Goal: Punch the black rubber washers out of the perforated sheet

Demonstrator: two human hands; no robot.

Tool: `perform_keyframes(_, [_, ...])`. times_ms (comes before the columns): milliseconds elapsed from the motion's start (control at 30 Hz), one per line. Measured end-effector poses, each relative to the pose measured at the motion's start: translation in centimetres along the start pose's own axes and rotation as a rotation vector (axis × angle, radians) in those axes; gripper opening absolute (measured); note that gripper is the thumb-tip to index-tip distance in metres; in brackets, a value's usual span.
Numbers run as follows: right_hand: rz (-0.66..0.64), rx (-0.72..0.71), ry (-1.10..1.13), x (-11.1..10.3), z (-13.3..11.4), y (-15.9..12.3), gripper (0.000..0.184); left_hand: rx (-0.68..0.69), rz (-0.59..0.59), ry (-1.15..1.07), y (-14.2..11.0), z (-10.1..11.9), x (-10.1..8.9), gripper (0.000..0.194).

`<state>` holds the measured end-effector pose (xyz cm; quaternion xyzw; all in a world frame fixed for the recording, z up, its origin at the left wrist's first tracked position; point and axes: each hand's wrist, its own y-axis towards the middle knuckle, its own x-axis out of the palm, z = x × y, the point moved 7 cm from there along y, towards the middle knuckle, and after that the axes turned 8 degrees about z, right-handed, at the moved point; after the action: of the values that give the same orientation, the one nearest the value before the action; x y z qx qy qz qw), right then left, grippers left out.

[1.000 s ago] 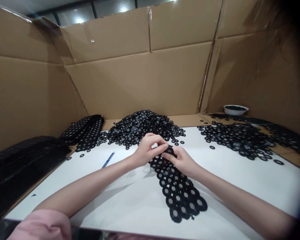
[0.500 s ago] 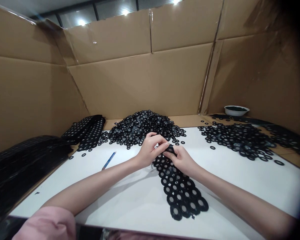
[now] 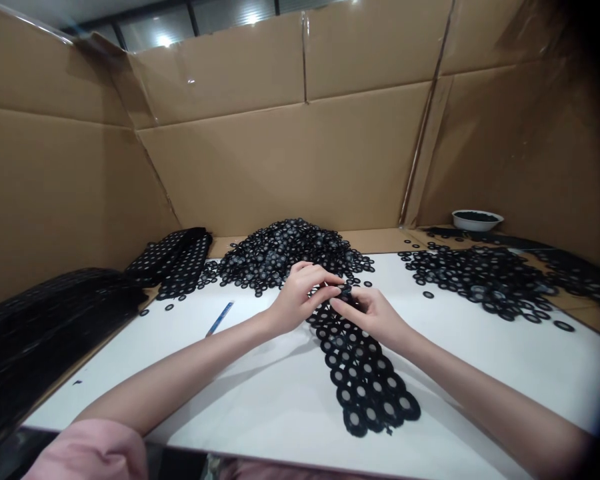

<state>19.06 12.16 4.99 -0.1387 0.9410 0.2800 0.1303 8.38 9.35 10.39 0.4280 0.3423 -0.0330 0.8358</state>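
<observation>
A strip of joined black rings with pale round centres (image 3: 365, 383) lies lengthwise on the white tabletop. My left hand (image 3: 303, 297) pinches a black ring (image 3: 344, 291) at the strip's far end between thumb and fingertips. From the other side, my right hand (image 3: 375, 317) has its thumb and curled fingers around the same end of the strip, with a small gap between thumb and index finger. The fingers partly hide that end, so how the ring joins the strip cannot be made out. Beyond my hands rises a large heap of loose black rings (image 3: 290, 247).
Another pile of loose rings (image 3: 480, 277) spreads at the right, near a white bowl (image 3: 473, 225) of dark material. A blue pen-like tool (image 3: 220, 319) lies left of my arm. Folded ringed strips (image 3: 167, 257) and a black stack (image 3: 55, 333) line the left. Cardboard walls (image 3: 280, 160) surround the table.
My right hand's fingers have loosened and spread slightly at the strip's end. The left hand still pinches there, its index finger stretched a little farther over the ring.
</observation>
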Motion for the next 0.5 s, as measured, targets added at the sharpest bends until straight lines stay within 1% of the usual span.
perform_keyframes(100, [0.019, 0.004, 0.023, -0.5, -0.4, -0.1, 0.039, -0.006, 0.015, -0.008, -0.1, 0.0, -0.5, 0.014])
perform_keyframes(233, [0.122, 0.029, 0.054, -1.2, -0.7, -0.2, 0.027, -0.057, 0.024, -0.036, -0.4, 0.1, -0.9, 0.015])
perform_keyframes(300, [0.155, 0.042, 0.093, -1.4, -0.8, -0.3, 0.028, -0.098, 0.016, -0.063, -0.6, 0.1, -1.0, 0.014])
perform_keyframes(367, [0.161, 0.037, 0.122, -1.5, -1.1, -0.4, 0.029, -0.139, -0.004, -0.100, -0.7, 0.1, -0.9, 0.014])
perform_keyframes(500, [0.158, 0.006, 0.126, -1.4, -1.5, -0.5, 0.021, -0.205, -0.045, -0.183, -0.7, 0.1, -0.6, 0.014])
